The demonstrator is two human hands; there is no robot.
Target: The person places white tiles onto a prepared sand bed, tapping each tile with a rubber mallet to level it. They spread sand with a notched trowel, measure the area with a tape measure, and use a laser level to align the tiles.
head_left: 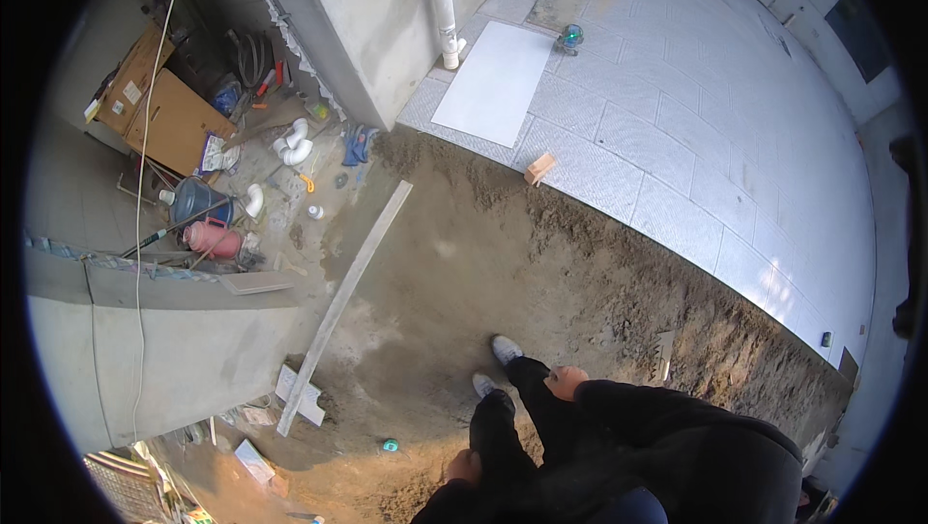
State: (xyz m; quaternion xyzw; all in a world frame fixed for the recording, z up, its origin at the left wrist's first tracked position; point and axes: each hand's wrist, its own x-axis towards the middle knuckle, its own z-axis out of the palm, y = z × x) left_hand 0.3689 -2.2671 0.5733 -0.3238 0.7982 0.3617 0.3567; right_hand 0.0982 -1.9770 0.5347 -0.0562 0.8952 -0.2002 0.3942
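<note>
My right hand (565, 382) hangs in front of my dark trouser leg, its fingers curled in; nothing sticks out of it. Beside my other leg, at the lower edge, is my left hand (464, 467), small in view, its fingers not clear. Both hands are well apart from any tool. I stand on grey, sandy mortar (454, 253). To the left of my feet a long straight bar (343, 306) lies across the ground. A small teal round object (391, 446) rests on the sand near my left hand.
Light tiles (667, 176) cover the raised floor at right, with a loose white panel (493, 82), a green-lit device (570, 38) and a wooden block (539, 169). A notched plate (663, 355) lies in the mortar. Cardboard (179, 123), white pipe elbows (293, 144) and a pink jug (213, 238) crowd the left.
</note>
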